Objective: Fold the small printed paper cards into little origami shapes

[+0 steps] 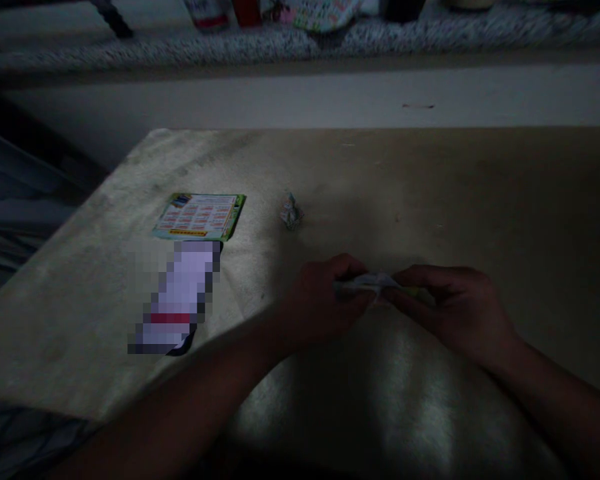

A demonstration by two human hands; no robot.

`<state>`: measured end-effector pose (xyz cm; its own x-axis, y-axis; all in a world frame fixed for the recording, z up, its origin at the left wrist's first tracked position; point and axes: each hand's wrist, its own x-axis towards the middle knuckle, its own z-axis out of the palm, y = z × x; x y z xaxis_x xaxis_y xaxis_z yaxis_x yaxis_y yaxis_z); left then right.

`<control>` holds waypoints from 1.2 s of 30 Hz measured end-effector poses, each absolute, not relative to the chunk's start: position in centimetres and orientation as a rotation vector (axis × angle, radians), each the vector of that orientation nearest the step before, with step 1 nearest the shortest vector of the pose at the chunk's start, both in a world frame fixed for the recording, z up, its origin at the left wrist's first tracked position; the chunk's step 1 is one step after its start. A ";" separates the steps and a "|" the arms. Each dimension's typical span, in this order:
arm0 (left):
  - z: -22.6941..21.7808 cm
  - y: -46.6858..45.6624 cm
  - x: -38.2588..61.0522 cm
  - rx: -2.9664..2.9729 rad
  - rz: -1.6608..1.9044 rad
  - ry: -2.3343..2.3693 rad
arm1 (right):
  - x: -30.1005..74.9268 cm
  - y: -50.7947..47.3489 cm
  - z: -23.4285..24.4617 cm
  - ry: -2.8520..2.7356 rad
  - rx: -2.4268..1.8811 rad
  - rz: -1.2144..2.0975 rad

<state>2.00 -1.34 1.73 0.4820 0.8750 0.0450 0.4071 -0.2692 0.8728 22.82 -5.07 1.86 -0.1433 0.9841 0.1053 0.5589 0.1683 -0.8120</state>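
Observation:
Both hands grip a small pale folded piece of paper (379, 280) above the table. Its left end is pinched between the thumb and fingers of my left hand (327, 293). At its other end, my right hand (453, 300) closes on it, and a bit of yellow-green shows beside those fingers. Much of the paper is covered by the fingers, and the dim light blurs its print. Farther back on the table stands a small folded, printed paper piece (291, 213), apart from both hands.
To the left lie a printed calendar card (200, 215) and, just in front of it, a phone (183, 293) with a blurred-out screen. The table (505, 200) meets a white wall at the back. Above runs a speckled stone ledge (280, 43) with containers and a patterned packet on it.

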 end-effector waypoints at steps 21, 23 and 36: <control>1.6 -1.5 2.4 1.630 0.699 1.055 | 22.2 -4.8 1.9 -1.539 -1.462 1.031; 1.4 -1.3 2.2 1.531 0.691 1.020 | 22.3 -4.7 1.8 -1.519 -1.440 1.062; 0.5 -0.9 2.1 1.093 0.666 0.845 | 23.0 -4.4 0.4 -1.062 -1.249 1.609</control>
<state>2.11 -0.88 0.51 0.5263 0.8119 -0.2526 -0.0563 0.3297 0.9424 23.04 -4.41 0.43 -0.1722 0.9419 -0.2883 -0.1048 -0.3085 -0.9454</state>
